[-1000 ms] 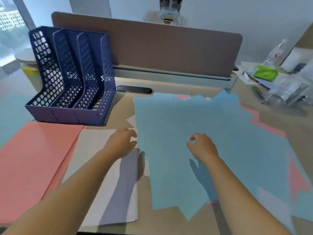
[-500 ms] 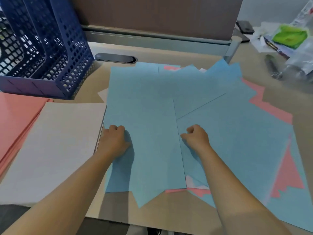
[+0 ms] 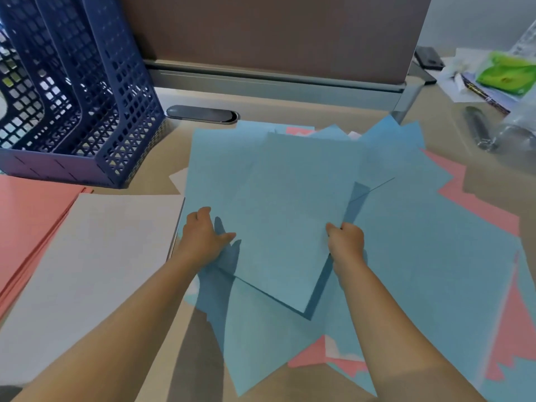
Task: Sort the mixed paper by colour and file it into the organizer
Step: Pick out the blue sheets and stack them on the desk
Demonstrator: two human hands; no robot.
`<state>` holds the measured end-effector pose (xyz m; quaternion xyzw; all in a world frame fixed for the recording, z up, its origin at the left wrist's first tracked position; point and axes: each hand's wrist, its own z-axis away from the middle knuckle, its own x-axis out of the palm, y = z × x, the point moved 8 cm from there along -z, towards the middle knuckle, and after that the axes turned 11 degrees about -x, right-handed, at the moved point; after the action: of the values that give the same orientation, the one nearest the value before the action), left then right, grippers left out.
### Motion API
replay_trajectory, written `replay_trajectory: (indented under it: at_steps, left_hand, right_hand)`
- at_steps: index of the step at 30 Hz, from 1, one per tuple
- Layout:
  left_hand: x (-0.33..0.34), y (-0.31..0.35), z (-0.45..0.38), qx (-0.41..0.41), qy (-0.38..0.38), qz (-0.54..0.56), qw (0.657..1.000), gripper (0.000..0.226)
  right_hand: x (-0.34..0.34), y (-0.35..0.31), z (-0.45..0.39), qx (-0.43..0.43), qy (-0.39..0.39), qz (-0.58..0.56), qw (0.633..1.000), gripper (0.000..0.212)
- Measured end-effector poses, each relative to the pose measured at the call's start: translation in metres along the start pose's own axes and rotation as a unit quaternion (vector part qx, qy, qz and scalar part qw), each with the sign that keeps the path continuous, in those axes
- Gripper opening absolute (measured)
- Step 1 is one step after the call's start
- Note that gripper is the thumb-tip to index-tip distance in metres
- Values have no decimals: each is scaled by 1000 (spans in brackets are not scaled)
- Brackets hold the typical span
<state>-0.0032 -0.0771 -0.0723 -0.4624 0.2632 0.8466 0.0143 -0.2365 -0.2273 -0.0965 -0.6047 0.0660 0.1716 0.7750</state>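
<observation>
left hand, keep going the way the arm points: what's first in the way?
Probably the blue organizer. The left hand points up and away along the left edge of the lifted blue sheet; beyond it lie flat blue paper and bare desk. Depth is unclear, so it might pass just right of the organizer.

Blue sheets [image 3: 290, 221], navy lattice organizer [image 3: 87, 111]

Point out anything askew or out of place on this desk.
The unsorted pile is fanned at skewed angles, blue sheets over pink ones. The pink stack and white stack lie squared. The organizer stands upright.
</observation>
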Motion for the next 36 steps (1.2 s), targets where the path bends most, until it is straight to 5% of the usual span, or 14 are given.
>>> replay_trajectory:
  at_steps: [8, 15, 21, 23, 30, 36]
  left_hand:
    - [-8, 44, -73, 3, 27, -99, 995, 68]
    - [-14, 51, -121, -92, 11, -110, 990, 71]
    - [-34, 50, -143, -144, 13, 30, 989, 69]
    - [-37, 48, -149, -158, 0, 92, 983, 68]
    - [-47, 47, -157, -93, 11, 199, 975, 55]
    - [-62, 49, -157, -26, 61, 129, 989, 27]
  right_hand:
    - [-12, -11, -49, 50, 99, -4, 994, 31]
    - [-1, -18, -81, 93, 136, -35, 986, 33]
    - [-1, -12, -98, 74, 171, -5, 982, 26]
    - [-1, -14, -103, 62, 150, 47, 986, 15]
    - [15, -28, -107, 18, -10, 230, 973, 35]
    - [25, -24, -107, 15, -20, 238, 971, 19]
